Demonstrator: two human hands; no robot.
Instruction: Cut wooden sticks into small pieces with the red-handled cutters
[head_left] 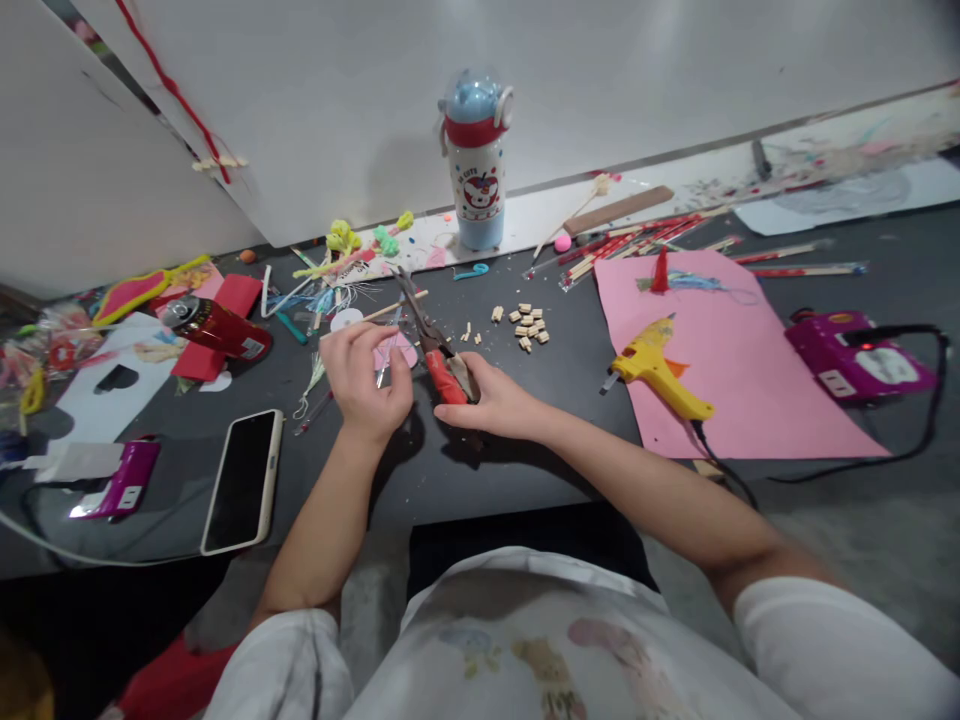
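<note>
In my right hand (pixel 491 395) is a pair of pliers (pixel 444 372) with red handles; the fingers wrap round the grip and the dark jaws point away from me, up and to the left. My left hand (pixel 367 375) hovers just left of the pliers, its fingers bent and the thumb apart, with nothing visible between them. Beyond it lies a thin wooden stick (pixel 409 303), near a pink piece (pixel 397 350) partly behind the fingers. Several short cut stick pieces (pixel 529 325) lie in a small pile to the right of the jaws.
A water bottle (pixel 480 170) stands at the back. On the right, a yellow glue gun (pixel 660 368) rests on pink paper (pixel 780 400), beside a purple power box (pixel 862 355). A phone (pixel 241 482), a tipped red can (pixel 221 328) and craft scraps lie on the left.
</note>
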